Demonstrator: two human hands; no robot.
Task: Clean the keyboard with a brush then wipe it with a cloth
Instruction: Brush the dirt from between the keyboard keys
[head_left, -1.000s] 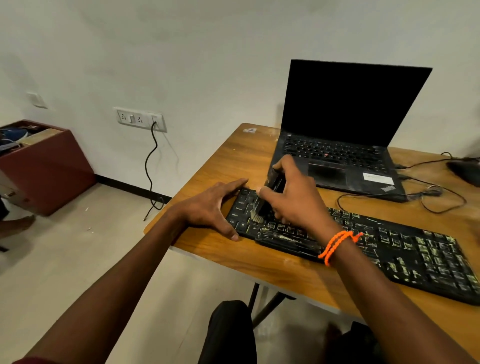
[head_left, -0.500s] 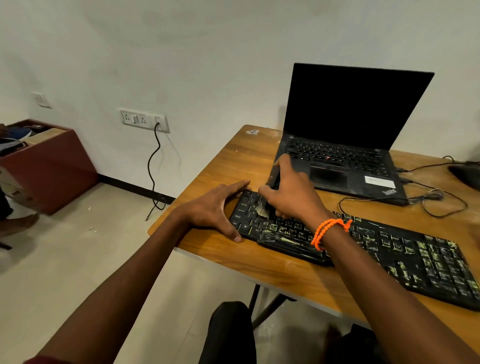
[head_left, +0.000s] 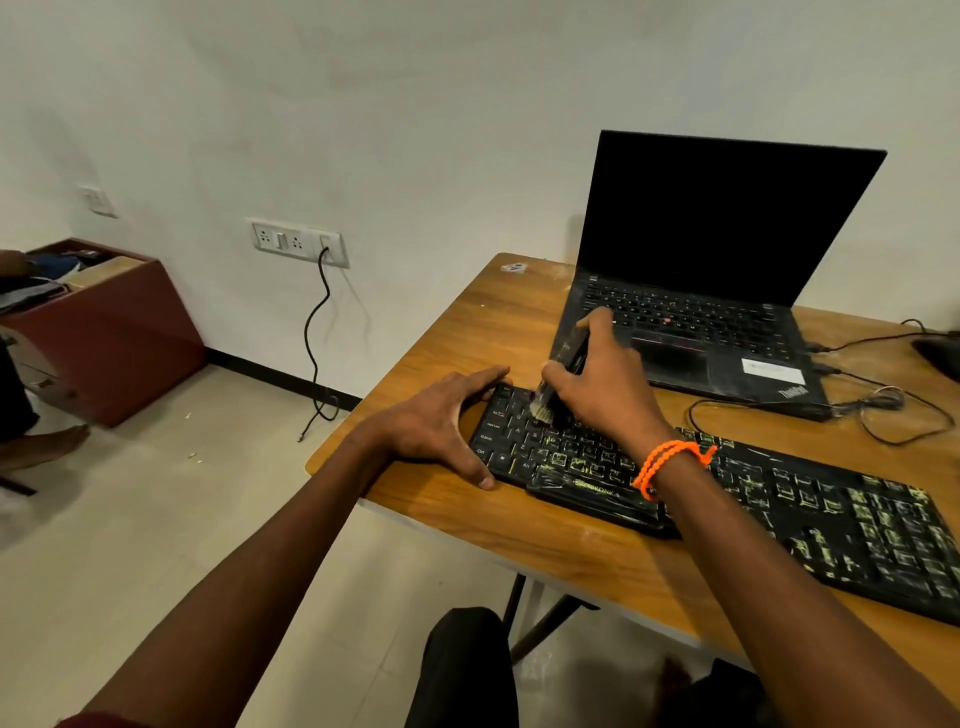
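Right hand (head_left: 602, 387) brushes the keyboard (head_left: 779, 499) — laptop (head_left: 727, 291) marked ThinkPad.

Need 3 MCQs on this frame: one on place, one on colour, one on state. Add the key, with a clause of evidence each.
1. Where do the brush bristles touch the keyboard?
A. its left end
B. its number pad
C. its cable

2. What colour is the wristband?
A. green
B. orange
C. white

3. What is the laptop screen's state?
A. lit
B. lid closed
C. dark, lid open

Key: 1 A, the bristles sit on the leftmost keys beside the left hand. 2 B, orange cord loops the wrist behind the right hand. 3 C, the lid stands up and the panel is black.
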